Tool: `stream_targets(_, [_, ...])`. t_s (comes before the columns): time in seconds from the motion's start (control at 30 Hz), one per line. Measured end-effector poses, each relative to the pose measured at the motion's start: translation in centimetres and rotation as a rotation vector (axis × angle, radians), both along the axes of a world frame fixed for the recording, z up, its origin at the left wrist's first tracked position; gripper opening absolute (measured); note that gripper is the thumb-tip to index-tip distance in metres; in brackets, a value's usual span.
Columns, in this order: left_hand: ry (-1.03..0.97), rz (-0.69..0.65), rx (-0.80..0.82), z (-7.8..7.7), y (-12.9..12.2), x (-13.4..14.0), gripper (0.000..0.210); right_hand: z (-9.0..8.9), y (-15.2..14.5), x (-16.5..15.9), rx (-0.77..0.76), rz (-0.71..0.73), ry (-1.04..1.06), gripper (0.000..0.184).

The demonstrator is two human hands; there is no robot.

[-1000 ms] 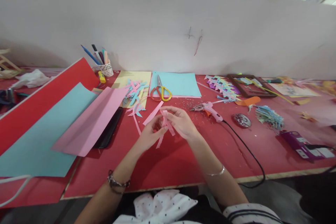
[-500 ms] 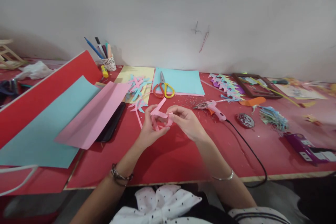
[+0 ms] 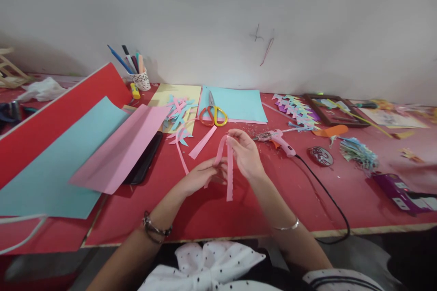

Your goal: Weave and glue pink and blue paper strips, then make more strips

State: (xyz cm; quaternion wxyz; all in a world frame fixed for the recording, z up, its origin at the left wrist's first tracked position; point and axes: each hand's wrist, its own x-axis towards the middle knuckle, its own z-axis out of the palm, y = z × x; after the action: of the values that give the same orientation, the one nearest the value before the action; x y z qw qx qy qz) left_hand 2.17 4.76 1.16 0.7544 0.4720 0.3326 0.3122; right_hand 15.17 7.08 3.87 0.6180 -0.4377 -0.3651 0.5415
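A pink paper strip hangs over the red table, bent at its top, one end dangling straight down. My right hand pinches it at the bend between thumb and fingertips. The strip's other leg runs down into my left hand, whose fingers lie loosely around it; part of the strip is hidden there. Beyond my hands, another pink strip lies flat, near scissors with one red and one yellow handle. A thin curved pink strip rests left of it.
To the right lie a pink glue gun with a black cord, a round tin and a purple power strip. Pink paper, a black phone and a red board are on the left. Paper cuttings lie at the back.
The looped pink strip has been opened out and now hangs from my right hand. Another pink strip now shows flat on the table. My left hand has turned and moved lower.
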Motion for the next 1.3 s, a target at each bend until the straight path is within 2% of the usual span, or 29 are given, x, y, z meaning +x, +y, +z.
stream_targets(0.17, [-0.016,-0.039,-0.135,0.3,-0.1,0.3,0.033,-0.7,0.0,-0.6,-0.075,-0.159,0.09,0.023])
stream_targets(0.4, [-0.028,-0.069,-0.194,0.0,0.0,0.4,0.043,-1.2,-0.7,-1.2,-0.119,-0.162,-0.12,0.019])
stream_targets(0.5, [-0.025,-0.097,-0.189,0.2,-0.1,-0.1,0.041,-1.3,-0.9,-0.8,0.02,-0.223,-0.305,0.013])
stream_targets(0.6, [-0.008,-0.143,-0.184,0.7,-0.2,-0.5,0.032,-0.7,-1.5,0.3,0.313,-0.258,-0.7,0.008])
stream_targets(0.67, [0.016,-0.161,-0.174,0.9,-0.2,-0.7,0.029,0.1,-2.2,1.2,0.517,-0.16,-1.029,0.015])
stream_targets(0.73, [0.05,-0.169,-0.161,1.0,-0.4,-0.8,0.032,0.8,-3.0,1.9,0.652,0.029,-1.305,0.018])
stream_targets(0.8, [0.089,-0.178,-0.143,1.1,-0.6,-0.8,0.034,1.2,-3.7,2.4,0.676,0.204,-1.475,0.015])
stream_targets(0.87, [0.122,-0.194,-0.125,1.3,-0.9,-0.9,0.034,1.4,-4.2,2.7,0.627,0.326,-1.546,0.012])
stream_targets(1.03, [0.194,-0.273,-0.084,1.9,-1.3,-1.5,0.036,1.4,-4.3,3.3,0.517,0.575,-1.446,0.019])
stream_targets(1.13, [0.235,-0.382,-0.087,2.2,-1.2,-1.9,0.037,1.3,-4.0,3.7,0.452,0.723,-1.33,0.022])
stream_targets(1.23, [0.242,-0.48,-0.1,2.3,-0.9,-2.1,0.036,1.0,-3.7,4.0,0.404,0.786,-1.243,0.026])
stream_targets(1.3, [0.244,-0.477,-0.09,2.2,-0.8,-2.3,0.035,0.7,-3.7,4.2,0.39,0.764,-1.206,0.027])
